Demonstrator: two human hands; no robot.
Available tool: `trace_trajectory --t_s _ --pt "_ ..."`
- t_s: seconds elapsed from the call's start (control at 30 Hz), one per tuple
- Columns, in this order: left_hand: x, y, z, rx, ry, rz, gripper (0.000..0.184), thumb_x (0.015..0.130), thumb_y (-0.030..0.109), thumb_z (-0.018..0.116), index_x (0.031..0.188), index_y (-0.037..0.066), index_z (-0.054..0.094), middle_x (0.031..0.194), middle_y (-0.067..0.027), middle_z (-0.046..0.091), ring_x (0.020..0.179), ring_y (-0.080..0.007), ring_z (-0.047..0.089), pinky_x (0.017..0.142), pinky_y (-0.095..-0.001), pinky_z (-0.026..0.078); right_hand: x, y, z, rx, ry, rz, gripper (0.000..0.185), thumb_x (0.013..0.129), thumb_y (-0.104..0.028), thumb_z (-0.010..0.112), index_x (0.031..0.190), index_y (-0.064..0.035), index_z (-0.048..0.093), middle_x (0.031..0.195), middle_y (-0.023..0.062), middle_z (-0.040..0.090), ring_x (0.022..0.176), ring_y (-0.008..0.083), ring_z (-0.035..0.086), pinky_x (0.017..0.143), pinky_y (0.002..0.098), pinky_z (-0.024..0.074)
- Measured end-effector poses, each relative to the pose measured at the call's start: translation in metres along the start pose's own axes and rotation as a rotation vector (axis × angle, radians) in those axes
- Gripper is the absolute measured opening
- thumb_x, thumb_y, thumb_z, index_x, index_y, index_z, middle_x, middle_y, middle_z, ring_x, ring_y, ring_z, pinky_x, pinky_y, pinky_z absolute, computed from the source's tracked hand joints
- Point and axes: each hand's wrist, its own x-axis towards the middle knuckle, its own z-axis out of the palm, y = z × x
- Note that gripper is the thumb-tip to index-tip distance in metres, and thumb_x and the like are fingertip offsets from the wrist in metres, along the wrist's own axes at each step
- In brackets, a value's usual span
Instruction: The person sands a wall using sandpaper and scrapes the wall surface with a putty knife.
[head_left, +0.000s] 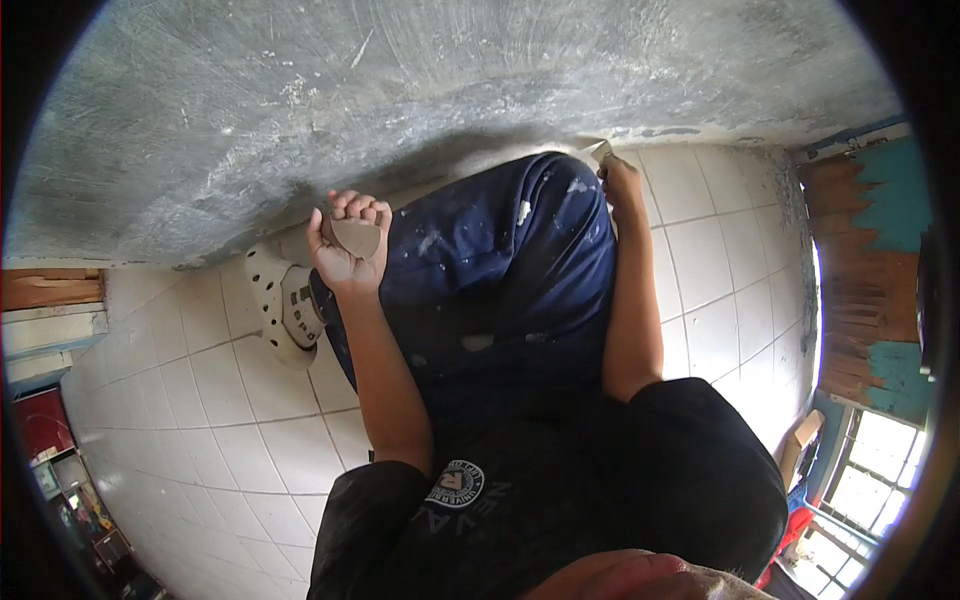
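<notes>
While the person is crouching low beside a scuffed grey wall (370, 100), I'm seeing, over to the left, some shelves (85, 495) standing beyond the white-tiled floor (215, 440). Nearer in, a pale clog (285, 310) with round holes and dark lettering is resting on the tiles, close to the base of the wall. Just beside it, the left hand (350, 268) is turning its palm up and cupping a smooth grey-beige piece (357, 238), its fingers curling in around the upper edge and its thumb sticking out to the side. I can't tell from here what the piece is made of. In the middle, dark blue trousers (480, 235) are showing whitish smears over a bent knee, and a black shirt (580, 470) with a round printed badge is filling the space below. Past the knee, the right hand (622, 182) is closing around a flat pale tool (598, 149), which is sitting right by the line where wall and floor are meeting; whether its edge is touching the wall, I can't say. Farther right, torn brown-and-teal panelling (865, 230) is standing above a barred window (875, 480) that is letting in bright light.
</notes>
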Motion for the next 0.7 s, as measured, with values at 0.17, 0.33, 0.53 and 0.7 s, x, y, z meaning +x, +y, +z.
trace_trajectory --t_s 0.17,0.33,0.53,0.7 --pt "0.0 0.001 0.0 -0.002 0.015 0.004 0.025 0.095 0.029 0.056 0.109 0.009 0.059 0.094 -0.0014 0.055 0.089 -0.0171 0.05 0.095 -0.0385 0.038 -0.021 -0.019 -0.012 -0.005 -0.008 0.039 0.013 0.083 -0.018 0.054 0.077 -0.0084 0.059 0.062 -0.0028 0.048 0.048 0.007 0.039 0.043 0.0273 0.0264" --pt "0.003 -0.001 0.002 0.01 -0.005 -0.031 0.025 0.096 0.03 0.056 0.109 0.01 0.059 0.095 -0.0012 0.055 0.09 -0.0171 0.05 0.096 -0.039 0.038 -0.023 -0.024 0.005 0.033 -0.014 -0.038 0.013 0.083 -0.019 0.057 0.083 -0.0065 0.061 0.068 -0.0009 0.054 0.052 0.0071 0.044 0.048 0.0252 0.0318" --pt "0.006 -0.001 0.001 -0.015 -0.02 -0.011 0.023 0.095 0.028 0.056 0.109 0.009 0.057 0.095 -0.0015 0.054 0.09 -0.0174 0.05 0.095 -0.0391 0.037 -0.001 -0.005 0.003 0.029 0.003 0.017 0.01 0.081 -0.017 0.058 0.078 -0.0072 0.061 0.063 0.0001 0.051 0.05 0.0089 0.042 0.047 0.0273 0.0304" --pt "0.005 0.001 0.002 -0.03 -0.049 -0.042 0.025 0.097 0.03 0.055 0.109 0.009 0.059 0.095 -0.0016 0.055 0.089 -0.0171 0.05 0.095 -0.039 0.037 -0.027 -0.026 0.002 0.103 0.01 0.028 0.009 0.08 -0.016 0.057 0.075 -0.0087 0.059 0.059 -0.0016 0.047 0.048 0.0077 0.039 0.044 0.0273 0.0271"
